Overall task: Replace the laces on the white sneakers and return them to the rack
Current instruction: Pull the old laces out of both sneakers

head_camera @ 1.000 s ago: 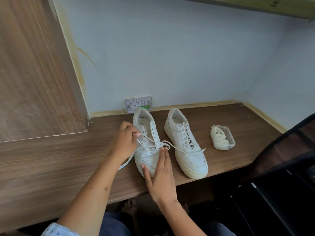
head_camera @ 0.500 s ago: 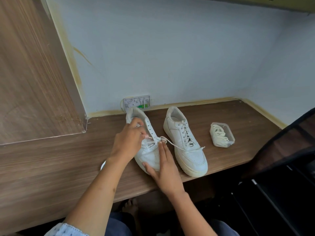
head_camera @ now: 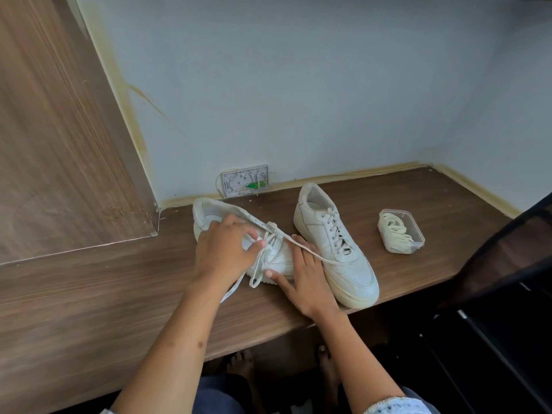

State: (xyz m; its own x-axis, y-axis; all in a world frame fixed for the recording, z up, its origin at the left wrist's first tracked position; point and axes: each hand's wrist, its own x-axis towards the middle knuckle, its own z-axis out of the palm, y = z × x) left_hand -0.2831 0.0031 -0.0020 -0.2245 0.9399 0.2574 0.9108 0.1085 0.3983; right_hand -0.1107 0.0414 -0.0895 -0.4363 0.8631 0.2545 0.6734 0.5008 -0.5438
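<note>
Sneakers sit side by side on the wooden worktop [head_camera: 89, 282], and your two hands are on the one nearer the wood panel. That left sneaker [head_camera: 239, 231] lies under your left hand [head_camera: 222, 252], its heel toward the wall. Your left fingers [head_camera: 239, 231] are curled over the tongue area, and the thumb and forefinger appear to pinch the lace [head_camera: 301, 246] just where it leaves the eyelets. One end of that lace runs from your left fingers across your right hand and onto the toe of the other shoe; a loop of it hangs down the side of the shoe, just below your left fingers, and another end trails onto the worktop beneath your left wrist. Your right hand [head_camera: 307, 279] lies flat, fingers straight and spread, pressing on the toe part of the same sneaker, grasping nothing. The right sneaker [head_camera: 334, 246] stands just beyond your right fingers, fully laced and upright, toe toward you near the worktop's front edge. Farther out from your right fingers, well apart from both shoes, a small clear plastic box [head_camera: 401, 231] holds a bundle of cream-coloured laces [head_camera: 394, 230]. Behind your left fingers, a white wall socket [head_camera: 245, 183] sits where the wall meets the worktop.
</note>
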